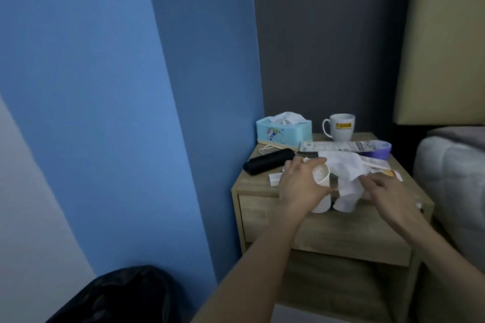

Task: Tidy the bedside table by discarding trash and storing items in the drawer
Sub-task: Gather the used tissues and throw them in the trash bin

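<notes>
Over the front edge of the bench (256, 179), the left grip (301, 186) curls round a tilted white paper cup (322, 175), while just right of it the right grip (385, 191) pinches a crumpled white tissue (343, 168), with the closed drawer (341, 233) below both and a black case (267, 161) beyond the left grip.

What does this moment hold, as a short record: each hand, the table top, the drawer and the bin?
left hand: left hand grips a white paper cup over the front of the bedside table
right hand: right hand pinches a crumpled white tissue beside the cup
table top: blue tissue box, white mug, black case, papers
drawer: drawer closed
bin: black trash bag on the floor, lower left
</notes>
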Motion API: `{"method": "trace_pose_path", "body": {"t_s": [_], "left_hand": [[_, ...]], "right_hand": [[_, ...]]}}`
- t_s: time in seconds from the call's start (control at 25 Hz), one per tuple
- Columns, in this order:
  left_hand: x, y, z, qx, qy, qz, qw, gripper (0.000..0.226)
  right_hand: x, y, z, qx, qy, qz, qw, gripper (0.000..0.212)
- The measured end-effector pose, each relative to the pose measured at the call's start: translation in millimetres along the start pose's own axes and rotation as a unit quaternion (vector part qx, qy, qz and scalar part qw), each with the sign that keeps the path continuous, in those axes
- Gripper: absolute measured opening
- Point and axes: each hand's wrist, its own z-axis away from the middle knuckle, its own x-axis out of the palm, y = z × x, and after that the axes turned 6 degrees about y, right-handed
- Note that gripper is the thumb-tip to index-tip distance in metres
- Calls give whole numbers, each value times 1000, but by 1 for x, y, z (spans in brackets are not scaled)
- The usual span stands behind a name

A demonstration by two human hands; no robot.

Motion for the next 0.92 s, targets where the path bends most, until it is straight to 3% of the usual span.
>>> {"method": "trace_pose_path", "body": {"t_s": [0.12, 0.2, 0.32, 0.6, 0.8, 0.92], "left_hand": [[11, -8, -18, -17, -2, -16, 1000, 62], [22, -11, -27, -15, 2, -22, 1000, 62], [32, -15, -39, 6, 10, -35, 999, 60], [42, -24, -61, 1, 19, -35, 999, 59], [48, -29, -69, 8, 23, -43, 999, 58], [53, -30, -73, 17, 17, -74, 997, 60]], "right_hand": [[11, 21, -24, -38, 45, 89, 994, 15], [16, 33, -30, -17, 55, 104, 993, 20], [26, 49, -33, 6, 37, 118, 992, 26], [43, 64, -47, -57, 15, 217, 974, 11], [48, 60, -42, -81, -7, 220, 972, 16], [49, 59, -36, -61, -54, 227, 970, 31]]}}
